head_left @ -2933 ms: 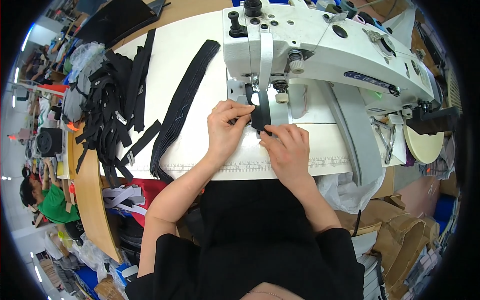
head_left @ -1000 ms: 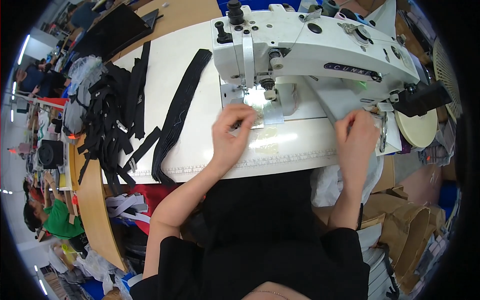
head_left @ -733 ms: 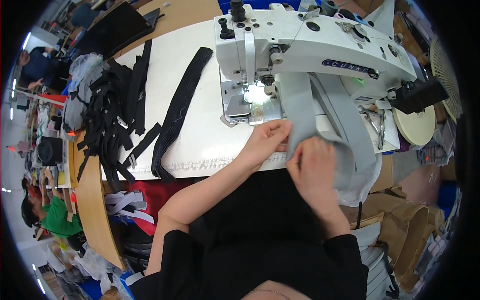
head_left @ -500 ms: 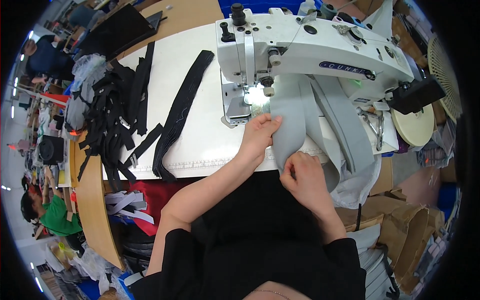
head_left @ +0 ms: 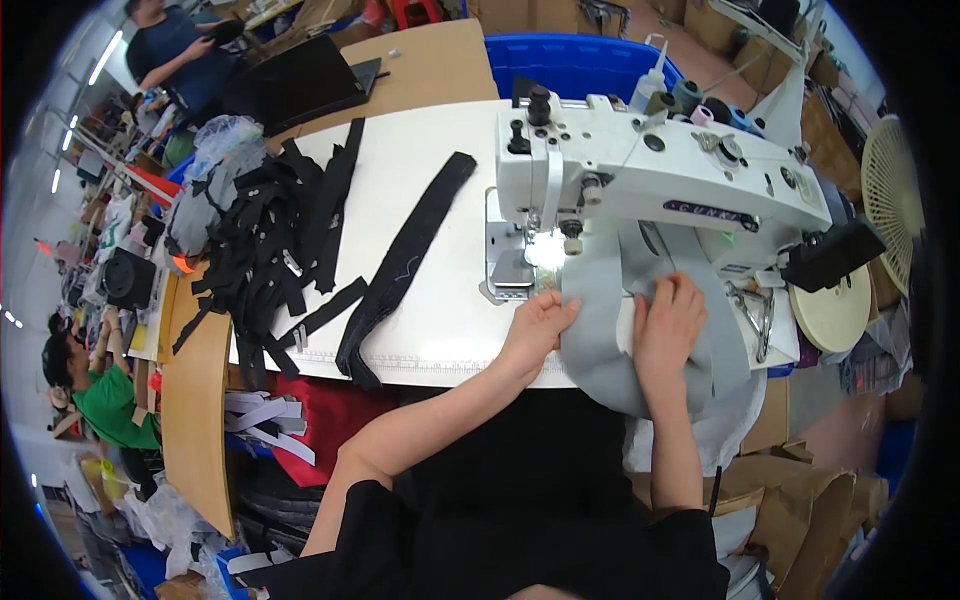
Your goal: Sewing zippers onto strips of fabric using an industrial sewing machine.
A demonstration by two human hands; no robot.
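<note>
My left hand (head_left: 543, 328) pinches the left edge of a grey fabric piece (head_left: 592, 335), just in front of the lit needle area of a white sewing machine (head_left: 640, 165). The fabric runs under the machine arm and curves down over the table's front edge. To the right, my right hand (head_left: 668, 330) lies over the grey fabric, fingers stretched away from me and thumb apart. Folded grey layers (head_left: 725, 345) spread beside and behind that hand. The fingertips' contact with the cloth is partly hidden.
A stack of black strips (head_left: 405, 275) lies on the white table (head_left: 400, 165), left of the machine. Farther left is a heap of black zipper pieces (head_left: 270, 235). A blue bin (head_left: 570, 62) and thread spools (head_left: 690, 95) stand behind. Two people are at the far left.
My right hand has left the fabric's near edge and reached farther up over the grey layers. My left hand still pinches the edge. The whole view has shifted, showing more beyond the machine.
</note>
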